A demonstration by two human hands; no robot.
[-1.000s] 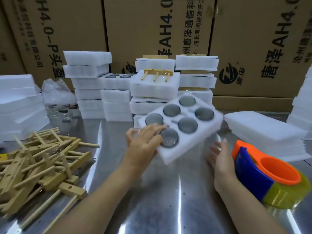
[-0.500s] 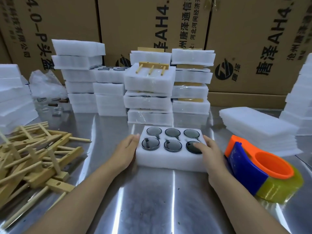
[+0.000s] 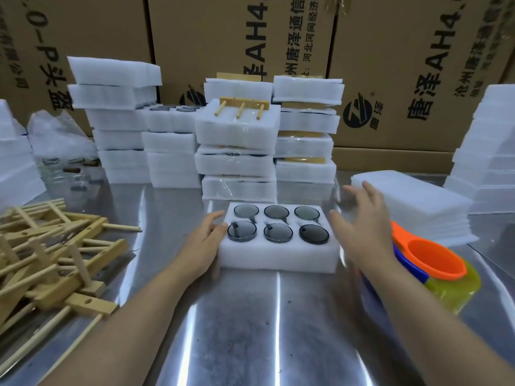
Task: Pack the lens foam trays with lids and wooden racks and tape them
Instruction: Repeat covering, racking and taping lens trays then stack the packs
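six lenses sitting in foam tray (image 3: 278,254) | left hand (image 3: 204,240) bracing 9 o'clock edge, fingers loosely pressing | right hand (image 3: 362,221) splayed, grasping nothing, heading 2 o'clock for lid stack (image 3: 418,201)

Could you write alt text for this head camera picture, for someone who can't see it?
A foam tray holding six dark lenses lies on a metal table; the left hand touches its side and the open right hand hovers beside it. Wooden racks lie left, a tape dispenser and foam lids right, packed trays behind.

The left hand (image 3: 204,240) rests against the foam tray (image 3: 278,253) on the counter (image 3: 250,330); the right hand (image 3: 362,227) hovers spread beside it.
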